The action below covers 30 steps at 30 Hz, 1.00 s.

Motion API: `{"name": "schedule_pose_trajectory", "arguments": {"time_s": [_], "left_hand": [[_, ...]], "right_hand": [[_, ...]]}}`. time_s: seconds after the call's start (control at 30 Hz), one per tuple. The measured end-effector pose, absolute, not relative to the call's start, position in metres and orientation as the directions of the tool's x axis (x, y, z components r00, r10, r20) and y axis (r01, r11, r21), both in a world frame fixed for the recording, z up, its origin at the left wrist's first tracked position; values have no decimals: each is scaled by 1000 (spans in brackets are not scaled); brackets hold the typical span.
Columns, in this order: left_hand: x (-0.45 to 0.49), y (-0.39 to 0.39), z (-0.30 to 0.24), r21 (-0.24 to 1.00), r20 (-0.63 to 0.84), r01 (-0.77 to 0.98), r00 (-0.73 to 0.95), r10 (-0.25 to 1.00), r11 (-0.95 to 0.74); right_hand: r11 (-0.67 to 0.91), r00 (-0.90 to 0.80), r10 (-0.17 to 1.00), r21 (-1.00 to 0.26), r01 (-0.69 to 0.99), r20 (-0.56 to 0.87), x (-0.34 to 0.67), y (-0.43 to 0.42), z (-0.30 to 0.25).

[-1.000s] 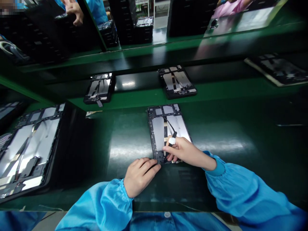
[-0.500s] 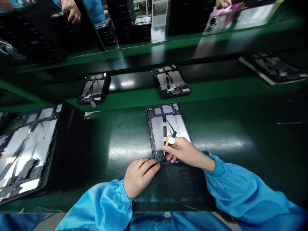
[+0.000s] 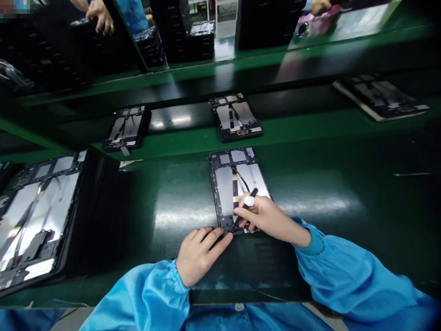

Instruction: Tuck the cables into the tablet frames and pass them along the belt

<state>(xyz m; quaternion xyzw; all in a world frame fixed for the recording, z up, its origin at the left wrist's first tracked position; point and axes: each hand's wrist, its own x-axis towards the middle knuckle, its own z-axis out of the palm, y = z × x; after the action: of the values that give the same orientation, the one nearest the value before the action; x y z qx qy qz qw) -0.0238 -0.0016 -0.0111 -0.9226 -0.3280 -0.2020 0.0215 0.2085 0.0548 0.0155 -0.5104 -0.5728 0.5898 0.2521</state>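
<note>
A dark tablet frame point(image 3: 223, 193) lies flat on the green belt in front of me, with silver panels and a thin black cable inside. My right hand point(image 3: 263, 216) grips a slim black hand tool point(image 3: 253, 192), its tip down near the frame's lower edge. A white finger cot point(image 3: 249, 201) covers one finger of that hand. My left hand point(image 3: 203, 255) holds the frame's lower edge with its fingers together. The tool's tip is hidden behind my fingers.
Similar tablet frames lie on the upper belt point(image 3: 236, 118) point(image 3: 126, 128) point(image 3: 379, 97) and at the left point(image 3: 37, 216). Stacked black trays point(image 3: 201, 41) stand beyond. A co-worker's hand point(image 3: 99, 19) shows at the top left, and another hand point(image 3: 319, 5) at the top right.
The frames on the upper level have drifted left in view. The tool has tilted slightly, and my hands stay at the frame's lower edge. A hand at the top right has come into view.
</note>
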Motion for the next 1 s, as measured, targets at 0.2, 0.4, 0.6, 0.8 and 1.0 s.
{"name": "schedule_pose_trajectory", "arguments": {"time_s": [0.2,0.4,0.6,0.8,1.0], "left_hand": [[-22,-3,-13,98,381,627,693,612,-772],[-26,-3,-20,124,394,623,684,614,-772],[-25,-4,-22,124,406,624,678,613,-772],[-25,-4,-21,136,393,624,679,620,-769],[-21,-2,-19,127,402,626,676,617,-769]], "right_hand": [[27,-299,945,-880,474,-132,232,37,15],[12,-295,947,-909,416,-123,230,34,8],[6,-281,953,-926,378,-109,232,35,4],[66,-278,958,-885,460,-74,230,32,9],[-24,-255,959,-935,353,-121,230,32,7]]}}
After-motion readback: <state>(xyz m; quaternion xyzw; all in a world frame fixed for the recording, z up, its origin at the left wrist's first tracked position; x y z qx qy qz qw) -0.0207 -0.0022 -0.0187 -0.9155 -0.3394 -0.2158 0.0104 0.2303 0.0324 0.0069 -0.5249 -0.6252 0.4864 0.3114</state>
